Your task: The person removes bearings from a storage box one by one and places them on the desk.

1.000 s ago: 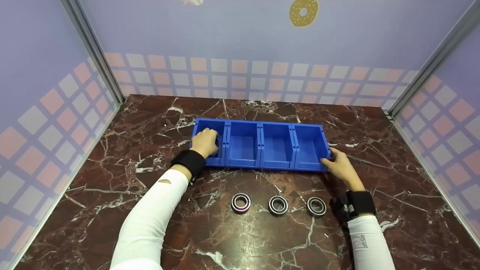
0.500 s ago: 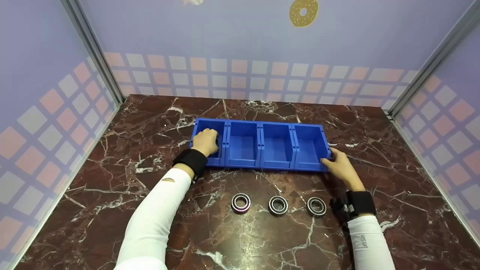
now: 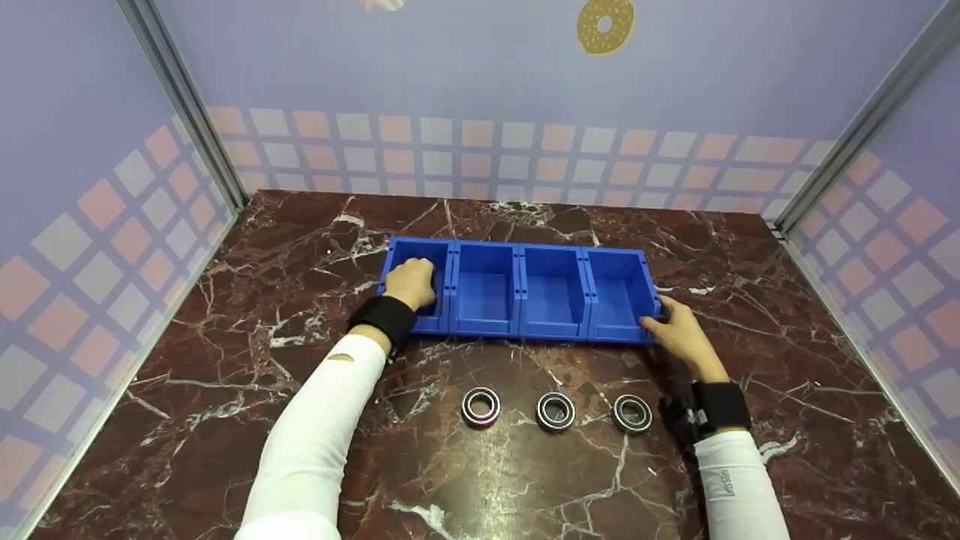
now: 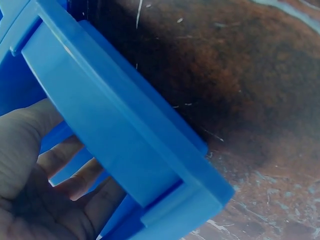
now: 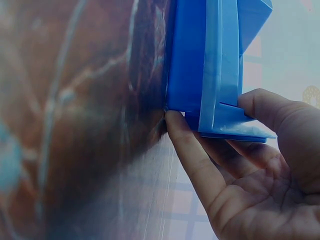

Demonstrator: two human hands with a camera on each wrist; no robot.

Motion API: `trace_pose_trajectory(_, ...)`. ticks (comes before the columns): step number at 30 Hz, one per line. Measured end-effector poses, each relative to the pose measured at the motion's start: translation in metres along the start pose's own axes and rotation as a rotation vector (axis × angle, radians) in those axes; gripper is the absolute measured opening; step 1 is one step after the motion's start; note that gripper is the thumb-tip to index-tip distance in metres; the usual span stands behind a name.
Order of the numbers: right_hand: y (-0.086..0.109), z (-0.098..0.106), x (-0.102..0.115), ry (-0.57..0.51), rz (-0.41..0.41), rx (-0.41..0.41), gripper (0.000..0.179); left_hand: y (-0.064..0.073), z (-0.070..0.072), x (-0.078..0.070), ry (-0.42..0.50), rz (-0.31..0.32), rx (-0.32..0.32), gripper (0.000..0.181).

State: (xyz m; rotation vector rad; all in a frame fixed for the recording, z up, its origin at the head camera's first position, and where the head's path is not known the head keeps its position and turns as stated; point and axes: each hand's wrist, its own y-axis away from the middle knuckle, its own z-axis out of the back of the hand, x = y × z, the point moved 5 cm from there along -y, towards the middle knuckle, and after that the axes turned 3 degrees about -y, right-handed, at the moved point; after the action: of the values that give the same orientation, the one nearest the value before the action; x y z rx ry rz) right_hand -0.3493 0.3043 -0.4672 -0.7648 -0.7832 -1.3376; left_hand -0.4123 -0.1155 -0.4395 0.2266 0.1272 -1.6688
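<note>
A row of joined blue storage bins [image 3: 486,300] stands on the dark marbled tabletop. My left hand [image 3: 409,283] reaches down into the leftmost bin; its fingertips are hidden behind the bin's low front wall [image 4: 100,110] in the left wrist view. Something dark shows beside those fingers in the head view, too little of it to name. At the row's right end, my right hand [image 3: 682,337] grips the side of the last bin [image 5: 215,75], thumb on the front edge and fingers along the outside. Three ring-shaped bearings lie in front: left bearing [image 3: 481,407], middle bearing [image 3: 556,412], right bearing [image 3: 632,414].
Patterned walls [image 3: 517,150] enclose the tabletop [image 3: 315,225] at the back and both sides. Metal posts [image 3: 184,105] stand at the back corners. The bearings sit between my forearms, apart from the bins.
My left forearm and wrist have shifted slightly to the right, while the hand stays inside the leftmost bin. The right hand, bins and bearings have kept their places.
</note>
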Motion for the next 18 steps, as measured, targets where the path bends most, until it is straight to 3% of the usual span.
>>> trace_pose_trajectory(18,0.0004,-0.0005,-0.0001,-0.046,0.015,0.0,0.048,-0.0033,-0.0006,0.0002,-0.005,0.019,-0.007,0.024)
